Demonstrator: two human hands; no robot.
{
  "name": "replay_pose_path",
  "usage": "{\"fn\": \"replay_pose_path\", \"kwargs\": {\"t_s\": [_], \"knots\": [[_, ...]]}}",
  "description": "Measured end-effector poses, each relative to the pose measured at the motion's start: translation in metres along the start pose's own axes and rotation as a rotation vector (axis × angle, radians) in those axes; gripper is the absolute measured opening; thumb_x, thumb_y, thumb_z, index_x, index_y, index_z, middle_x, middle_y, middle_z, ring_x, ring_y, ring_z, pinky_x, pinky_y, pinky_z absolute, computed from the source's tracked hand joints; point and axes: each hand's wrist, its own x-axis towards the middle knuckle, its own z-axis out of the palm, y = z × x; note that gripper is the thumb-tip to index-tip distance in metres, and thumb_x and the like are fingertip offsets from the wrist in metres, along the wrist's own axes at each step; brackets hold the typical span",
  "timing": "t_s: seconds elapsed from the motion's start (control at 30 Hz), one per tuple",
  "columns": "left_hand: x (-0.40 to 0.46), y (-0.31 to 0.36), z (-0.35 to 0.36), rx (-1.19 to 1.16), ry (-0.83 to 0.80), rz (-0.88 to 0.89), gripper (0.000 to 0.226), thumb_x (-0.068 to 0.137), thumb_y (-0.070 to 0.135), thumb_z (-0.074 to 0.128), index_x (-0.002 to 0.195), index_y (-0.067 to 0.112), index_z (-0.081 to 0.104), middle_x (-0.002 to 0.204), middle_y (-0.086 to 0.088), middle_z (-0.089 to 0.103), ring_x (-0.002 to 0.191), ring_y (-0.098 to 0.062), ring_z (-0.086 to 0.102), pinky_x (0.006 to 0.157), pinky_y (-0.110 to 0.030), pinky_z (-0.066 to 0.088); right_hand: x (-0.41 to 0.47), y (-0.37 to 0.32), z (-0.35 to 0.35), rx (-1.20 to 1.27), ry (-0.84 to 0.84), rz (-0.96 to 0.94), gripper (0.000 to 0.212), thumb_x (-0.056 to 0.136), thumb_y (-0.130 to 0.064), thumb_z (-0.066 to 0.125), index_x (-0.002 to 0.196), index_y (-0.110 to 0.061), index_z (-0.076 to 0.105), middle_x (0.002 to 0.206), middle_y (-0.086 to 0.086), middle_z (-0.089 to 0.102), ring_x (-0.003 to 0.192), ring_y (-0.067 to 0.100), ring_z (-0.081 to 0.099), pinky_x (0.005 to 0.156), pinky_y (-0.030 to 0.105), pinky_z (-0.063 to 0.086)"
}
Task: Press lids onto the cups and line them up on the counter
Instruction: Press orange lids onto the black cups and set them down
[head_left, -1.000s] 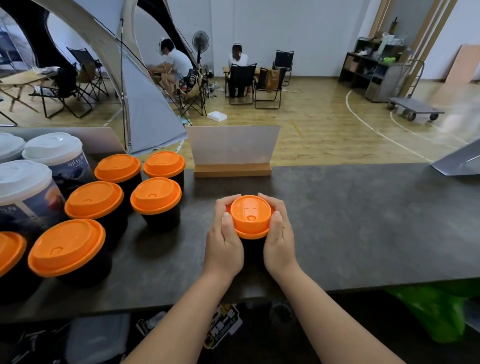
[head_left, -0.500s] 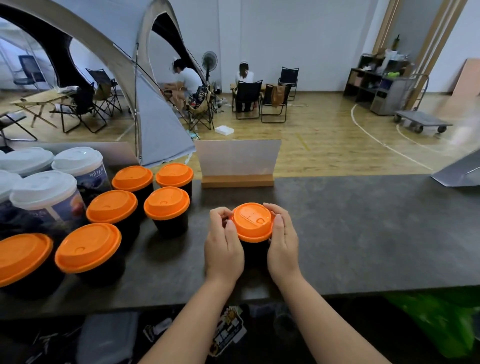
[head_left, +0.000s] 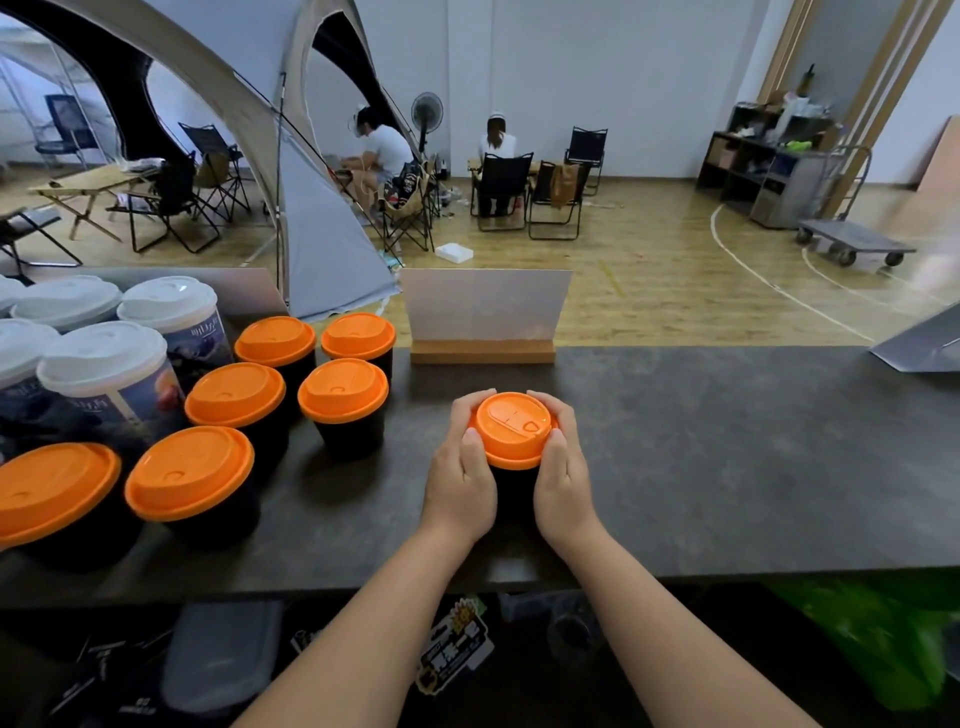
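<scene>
A black cup (head_left: 513, 487) with an orange lid (head_left: 511, 428) stands on the dark counter (head_left: 727, 457) near its front edge. My left hand (head_left: 460, 470) and my right hand (head_left: 563, 467) grip it from both sides, fingers curled round the lid's rim and thumbs on its near edge. The cup body is mostly hidden between my palms. To the left stand several black cups with orange lids (head_left: 343, 397) in rows, and behind them taller printed cups with white lids (head_left: 104, 358).
A white sign in a wooden base (head_left: 483, 322) stands at the counter's far edge behind the held cup. A grey metal piece (head_left: 919, 348) lies at the far right. Beyond the counter are a tent, chairs and seated people.
The lid has turned a little between my hands, so its sip hole now sits at the right. Both hands keep their grip on the cup. The camera has shifted, moving the scene rightward.
</scene>
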Motion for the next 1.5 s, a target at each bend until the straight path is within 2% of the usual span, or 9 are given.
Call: {"fn": "replay_pose_path", "kwargs": {"t_s": [0.13,0.33,0.4,0.53,0.73,0.97,1.23,1.33,1.5], "knots": [[-0.002,0.001,-0.001,0.025,-0.005,-0.004,0.034,0.098,0.045,0.021,0.127,0.05,0.039,0.126,0.01,0.057,0.114,-0.007,0.057,0.094,-0.035,0.052,-0.003,-0.005,0.0,-0.007,0.016,-0.001,0.031,0.099,-0.035,0.027,0.127,-0.039,0.04,0.124,-0.017,0.05,0.112,-0.002,0.053,0.091,0.015,0.046],[-0.01,0.008,-0.003,0.066,0.122,0.005,0.028,0.097,0.042,0.023,0.115,0.032,0.043,0.1,0.019,0.056,0.094,0.011,0.056,0.072,-0.005,0.043,-0.004,-0.006,-0.003,-0.005,0.161,0.039,0.028,0.102,-0.041,0.03,0.111,-0.039,0.056,0.107,-0.012,0.066,0.102,0.005,0.063,0.085,0.029,0.052],[-0.009,0.009,-0.004,0.049,0.109,-0.011,0.027,0.097,0.039,0.024,0.116,0.033,0.042,0.102,0.022,0.053,0.097,0.01,0.055,0.072,-0.002,0.04,-0.005,-0.007,-0.002,-0.02,0.127,0.038,0.034,0.1,-0.043,0.027,0.117,-0.037,0.055,0.111,-0.013,0.065,0.104,0.003,0.062,0.087,0.023,0.051],[-0.008,0.008,-0.004,-0.006,-0.015,0.015,0.042,0.099,0.04,0.023,0.137,0.041,0.041,0.125,0.024,0.051,0.118,0.005,0.051,0.092,-0.01,0.042,-0.007,-0.009,-0.001,-0.025,0.053,0.036,0.034,0.099,-0.04,0.024,0.124,-0.04,0.047,0.117,-0.017,0.059,0.107,-0.002,0.058,0.085,0.014,0.048],[-0.008,0.003,-0.002,-0.018,-0.007,0.017,0.042,0.099,0.043,0.022,0.133,0.04,0.046,0.126,0.012,0.059,0.115,-0.003,0.057,0.094,-0.025,0.05,-0.005,-0.006,-0.001,0.0,0.046,0.024,0.034,0.099,-0.038,0.023,0.125,-0.034,0.045,0.118,-0.016,0.057,0.107,-0.002,0.058,0.086,0.014,0.048],[-0.006,0.001,0.002,-0.022,-0.017,0.017,0.037,0.095,0.053,0.019,0.126,0.054,0.039,0.128,0.01,0.056,0.115,-0.005,0.057,0.092,-0.027,0.052,-0.002,0.003,-0.002,0.029,0.027,0.007,0.034,0.098,-0.034,0.026,0.127,-0.029,0.044,0.121,-0.01,0.056,0.109,0.003,0.057,0.09,0.021,0.05],[-0.007,0.002,0.001,0.009,-0.044,0.024,0.053,0.094,0.057,0.015,0.137,0.036,0.038,0.132,0.004,0.056,0.116,-0.01,0.057,0.093,-0.03,0.05,0.0,-0.003,-0.003,0.036,0.024,0.027,0.037,0.099,-0.037,0.024,0.128,-0.027,0.044,0.121,-0.009,0.055,0.108,0.0,0.057,0.088,0.015,0.048],[-0.01,0.006,-0.002,0.031,-0.03,0.026,0.047,0.098,0.047,0.019,0.137,0.034,0.04,0.128,0.007,0.057,0.113,-0.007,0.057,0.091,-0.023,0.049,-0.003,-0.005,-0.003,0.032,0.099,0.028,0.032,0.103,-0.034,0.029,0.125,-0.031,0.052,0.12,-0.01,0.059,0.108,0.001,0.059,0.088,0.018,0.05],[-0.015,0.01,-0.006,0.081,0.17,0.031,0.029,0.099,0.037,0.026,0.114,0.032,0.05,0.101,0.015,0.06,0.098,-0.006,0.062,0.076,-0.014,0.046,-0.005,-0.008,-0.005,-0.002,0.213,0.07,0.03,0.106,-0.03,0.037,0.108,-0.036,0.066,0.107,-0.008,0.071,0.103,0.007,0.065,0.089,0.034,0.055]]}}
